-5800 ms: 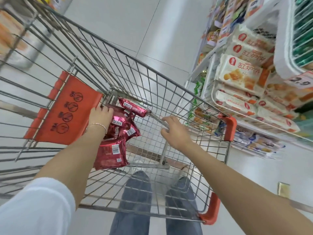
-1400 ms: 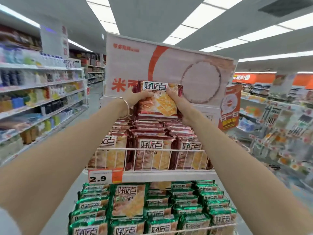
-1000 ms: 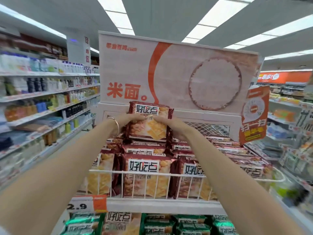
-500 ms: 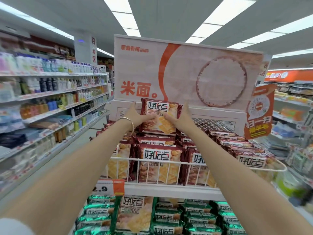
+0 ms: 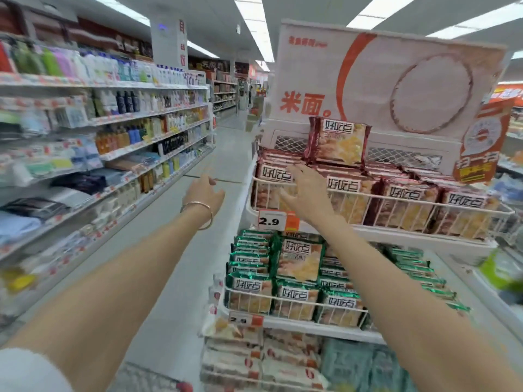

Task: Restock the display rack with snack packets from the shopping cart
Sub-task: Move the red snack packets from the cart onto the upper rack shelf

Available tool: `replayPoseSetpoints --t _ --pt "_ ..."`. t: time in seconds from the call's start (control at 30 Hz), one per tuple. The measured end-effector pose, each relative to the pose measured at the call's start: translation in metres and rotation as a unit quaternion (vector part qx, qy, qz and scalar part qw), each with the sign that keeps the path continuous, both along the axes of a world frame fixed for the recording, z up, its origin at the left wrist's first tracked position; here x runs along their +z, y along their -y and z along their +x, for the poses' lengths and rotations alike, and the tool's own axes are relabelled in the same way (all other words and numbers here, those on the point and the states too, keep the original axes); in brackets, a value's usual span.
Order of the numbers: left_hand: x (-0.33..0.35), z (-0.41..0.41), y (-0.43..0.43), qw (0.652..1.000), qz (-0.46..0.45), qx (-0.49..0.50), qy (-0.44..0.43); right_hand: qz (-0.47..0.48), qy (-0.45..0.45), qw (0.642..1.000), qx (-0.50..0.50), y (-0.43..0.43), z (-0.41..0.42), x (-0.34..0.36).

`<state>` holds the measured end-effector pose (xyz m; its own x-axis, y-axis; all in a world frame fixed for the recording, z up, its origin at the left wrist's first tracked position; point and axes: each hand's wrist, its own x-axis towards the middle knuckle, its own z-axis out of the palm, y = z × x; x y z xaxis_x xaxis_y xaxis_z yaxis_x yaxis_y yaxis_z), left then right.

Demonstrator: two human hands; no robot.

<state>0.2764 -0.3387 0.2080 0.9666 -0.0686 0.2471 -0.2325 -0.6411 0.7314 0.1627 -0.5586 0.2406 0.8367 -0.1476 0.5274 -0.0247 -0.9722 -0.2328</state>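
One packet [image 5: 338, 142] is stood at the back edge of the rack's [image 5: 382, 198] top basket, both hands [image 5: 205, 192] [image 5: 307, 193] spread empty, more restocking likely left.

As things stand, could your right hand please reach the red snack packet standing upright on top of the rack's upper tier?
Probably yes. The right hand is empty and open, just below the upright red snack packet, with only the white wire basket front beneath it and nothing between them.

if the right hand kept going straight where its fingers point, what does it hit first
Probably the red packets at the left end of the top basket; the right hand already overlaps them, though depth is unclear.
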Motion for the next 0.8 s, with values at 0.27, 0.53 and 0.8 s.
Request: replayPoseSetpoints --t 0.27,0.53,0.8 --pt "-0.113 -0.058 -0.151 0.987 0.058 0.015 -0.151 0.037 -0.128 0.986 0.099 -0.16 -0.018 -0.116" --pt "-0.225 -0.098 -0.265 0.948 0.055 0.124 -0.288 0.045 -0.325 0.924 0.197 -0.27 -0.01 -0.228" --pt "-0.31 -0.147 -0.368 0.903 0.074 0.212 -0.366 0.042 -0.462 0.85 0.251 -0.351 -0.017 -0.317"
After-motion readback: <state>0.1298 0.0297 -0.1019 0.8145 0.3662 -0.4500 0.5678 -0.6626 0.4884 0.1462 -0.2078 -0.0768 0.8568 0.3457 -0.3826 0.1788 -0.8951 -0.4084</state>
